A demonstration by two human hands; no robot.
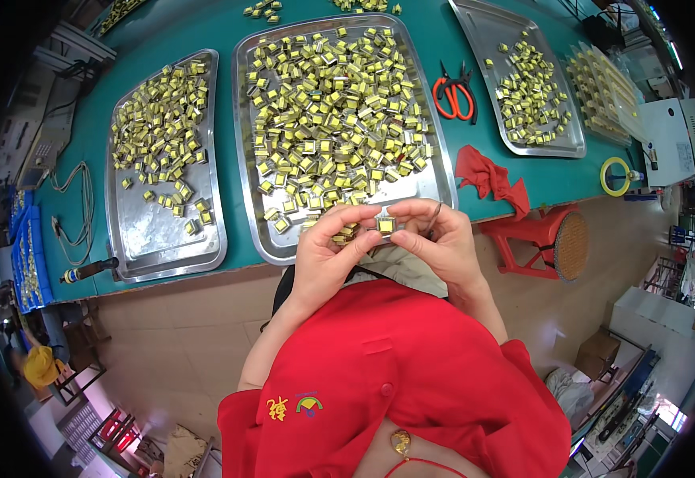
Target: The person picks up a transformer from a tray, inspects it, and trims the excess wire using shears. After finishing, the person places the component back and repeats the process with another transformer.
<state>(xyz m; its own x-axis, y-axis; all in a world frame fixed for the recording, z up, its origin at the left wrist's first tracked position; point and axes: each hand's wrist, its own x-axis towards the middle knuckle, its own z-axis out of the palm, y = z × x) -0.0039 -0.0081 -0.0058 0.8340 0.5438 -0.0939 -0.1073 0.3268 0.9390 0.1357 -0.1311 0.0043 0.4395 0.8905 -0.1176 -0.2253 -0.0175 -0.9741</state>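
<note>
Between my two hands, at the near edge of the middle metal tray [244, 171], is a small transformer [386, 225] with a yellow-taped coil and a metal core. My left hand [325, 256] pinches its left side between thumb and fingers. My right hand [445, 248] grips the opposite side the same way, with a ring on one finger. A few more yellow pieces [346, 233] show inside the curl of my left fingers; whether they are in the hand or in the tray behind, I cannot tell. The tray holds a heap of similar transformers [339, 119].
A left tray [152, 247] and a right tray [550, 149] hold more transformers. Red-handled cutters [453, 99] and a red cloth [491, 179] lie right of the middle tray. A yellow tape roll [616, 177], a screwdriver-like tool [89, 271] and a red stool [534, 239] are also around.
</note>
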